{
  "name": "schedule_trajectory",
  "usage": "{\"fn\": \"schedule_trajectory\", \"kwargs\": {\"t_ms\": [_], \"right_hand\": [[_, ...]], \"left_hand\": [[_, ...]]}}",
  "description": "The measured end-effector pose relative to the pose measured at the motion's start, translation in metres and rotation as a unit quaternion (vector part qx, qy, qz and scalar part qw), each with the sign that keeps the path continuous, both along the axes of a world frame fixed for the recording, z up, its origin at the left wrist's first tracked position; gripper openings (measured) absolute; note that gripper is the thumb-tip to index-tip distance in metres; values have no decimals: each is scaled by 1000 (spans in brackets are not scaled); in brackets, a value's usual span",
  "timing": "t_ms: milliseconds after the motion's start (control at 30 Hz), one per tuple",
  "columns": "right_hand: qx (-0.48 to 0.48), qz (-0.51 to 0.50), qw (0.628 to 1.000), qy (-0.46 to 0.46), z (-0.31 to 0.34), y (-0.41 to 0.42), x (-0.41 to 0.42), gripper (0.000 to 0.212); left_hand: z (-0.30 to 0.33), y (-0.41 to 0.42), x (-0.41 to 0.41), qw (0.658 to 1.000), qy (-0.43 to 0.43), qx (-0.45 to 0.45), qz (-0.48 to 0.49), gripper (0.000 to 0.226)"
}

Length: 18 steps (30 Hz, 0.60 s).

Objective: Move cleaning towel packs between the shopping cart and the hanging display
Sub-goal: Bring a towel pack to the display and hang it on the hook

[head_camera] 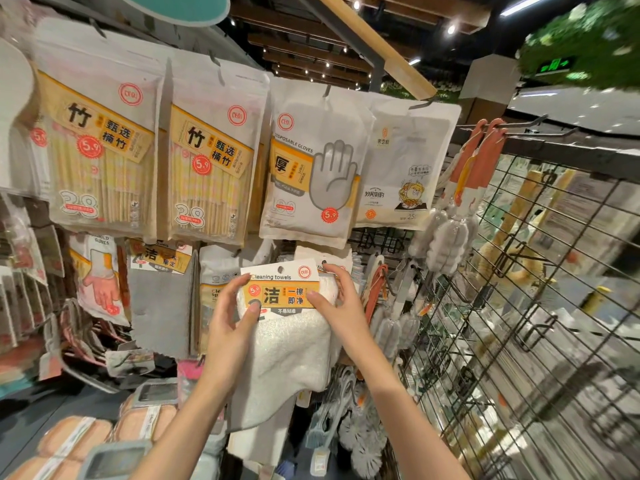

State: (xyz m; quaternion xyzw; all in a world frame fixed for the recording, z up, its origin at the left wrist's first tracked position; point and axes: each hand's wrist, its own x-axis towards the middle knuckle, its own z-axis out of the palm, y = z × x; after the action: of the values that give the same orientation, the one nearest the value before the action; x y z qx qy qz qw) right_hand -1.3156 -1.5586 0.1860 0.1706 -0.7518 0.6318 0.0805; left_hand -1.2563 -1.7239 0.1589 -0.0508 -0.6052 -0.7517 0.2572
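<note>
I hold a white cleaning towel pack (289, 344) up in front of the hanging display, its orange-and-white header card reading "Cleaning towels". My left hand (232, 323) grips the pack's left side, thumb on the card's lower left. My right hand (341, 303) pinches the card's right edge, with fingers reaching behind its top corner. More white towel packs (343, 259) hang right behind it on a hook. A grey towel pack (161, 299) hangs to the left. The shopping cart is out of view.
Above hang bamboo chopstick packs (104, 157), disposable glove packs (311, 174) and another white pack (405, 168). A black wire grid (519, 306) with hooks and bottle brushes (446, 244) stands to the right. Sponges (72, 441) and brushes lie on the shelf below.
</note>
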Motion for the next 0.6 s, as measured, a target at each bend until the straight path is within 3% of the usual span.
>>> {"fn": "schedule_trajectory", "kwargs": {"t_ms": [167,600], "right_hand": [[14,-15,999,26,0,14,-3,57],[42,-87,995,9,-8,41,-18,42]], "left_hand": [[-2,12,-8,1000,-11,-18,-22,40],[-6,25,-60,992,-43,-112,-46,40]]}}
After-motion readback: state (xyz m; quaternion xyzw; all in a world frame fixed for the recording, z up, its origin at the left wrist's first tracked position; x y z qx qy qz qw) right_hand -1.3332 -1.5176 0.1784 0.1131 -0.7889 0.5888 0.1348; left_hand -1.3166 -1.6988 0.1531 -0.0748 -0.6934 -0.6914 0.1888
